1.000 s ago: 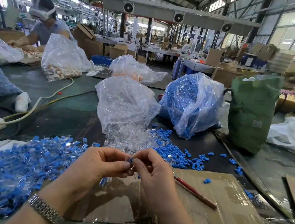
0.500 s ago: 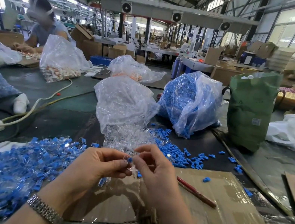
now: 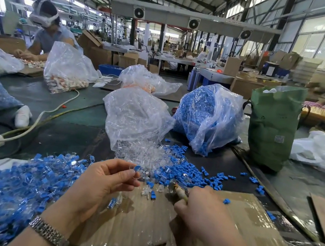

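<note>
The left hand hung just above the cardboard, thumb and forefinger pinching a small clear piece with a blue cap. The right hand, a little apart from it, had its fingers curled round a thin stick whose pale tip poked toward the loose parts.

Around them stood a long factory hall with a steel truss roof, tall windows on the right, and benches and cartons running far back. The dark table stretched wide under everything. At its far left another person in a headset bent over their own pile.

Beyond the hands sat a clear plastic bag spilling transparent pieces. A fuller bag of blue caps stood just beside it on the right, and an upright green bag further right. A flattened cardboard sheet lay under both hands.

To the left a heap of blue-capped pieces spread out, and a smaller scatter of bare blue caps lay between the bags and the cardboard. A white cable crossed the table's left side. A metal watch ringed the left wrist.

Most of the stick was buried in the right hand. The pinched piece was too small and blurred to make out its shape.
</note>
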Tool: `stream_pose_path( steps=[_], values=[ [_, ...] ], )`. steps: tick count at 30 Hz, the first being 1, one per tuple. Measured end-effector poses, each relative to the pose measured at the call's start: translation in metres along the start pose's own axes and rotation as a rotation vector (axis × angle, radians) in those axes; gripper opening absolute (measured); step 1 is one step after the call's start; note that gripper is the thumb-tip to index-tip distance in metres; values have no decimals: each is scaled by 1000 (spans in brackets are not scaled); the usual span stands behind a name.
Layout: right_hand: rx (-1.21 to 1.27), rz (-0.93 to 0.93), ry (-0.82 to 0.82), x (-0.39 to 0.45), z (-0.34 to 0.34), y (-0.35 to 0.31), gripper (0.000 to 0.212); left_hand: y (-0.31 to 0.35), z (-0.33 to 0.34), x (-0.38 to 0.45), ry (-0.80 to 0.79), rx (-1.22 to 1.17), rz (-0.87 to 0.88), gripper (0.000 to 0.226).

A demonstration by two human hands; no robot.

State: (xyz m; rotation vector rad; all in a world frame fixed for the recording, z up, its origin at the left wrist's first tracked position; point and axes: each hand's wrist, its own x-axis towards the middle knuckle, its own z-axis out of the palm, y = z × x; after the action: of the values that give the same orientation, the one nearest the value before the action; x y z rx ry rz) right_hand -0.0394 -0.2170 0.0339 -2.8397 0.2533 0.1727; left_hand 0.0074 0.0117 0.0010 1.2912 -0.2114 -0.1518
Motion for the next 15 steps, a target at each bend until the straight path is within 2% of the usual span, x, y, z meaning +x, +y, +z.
stream_pose_path(
  steps=[4, 8, 10, 15],
  values=[
    [290, -89, -117, -2, -9, -9, 24, 3, -1, -1, 25, -65, -14, 24],
    [560, -204, -363, -8, -17, -32, 17, 4, -2, 0, 32, -99, -6, 21],
    [617, -230, -435, -11, -19, -41, 14, 5, -4, 1, 36, -81, -13, 23],
    [628, -252, -436, -15, -20, -49, 11, 7, -3, -4, 6, 73, 23, 31]
  ],
)
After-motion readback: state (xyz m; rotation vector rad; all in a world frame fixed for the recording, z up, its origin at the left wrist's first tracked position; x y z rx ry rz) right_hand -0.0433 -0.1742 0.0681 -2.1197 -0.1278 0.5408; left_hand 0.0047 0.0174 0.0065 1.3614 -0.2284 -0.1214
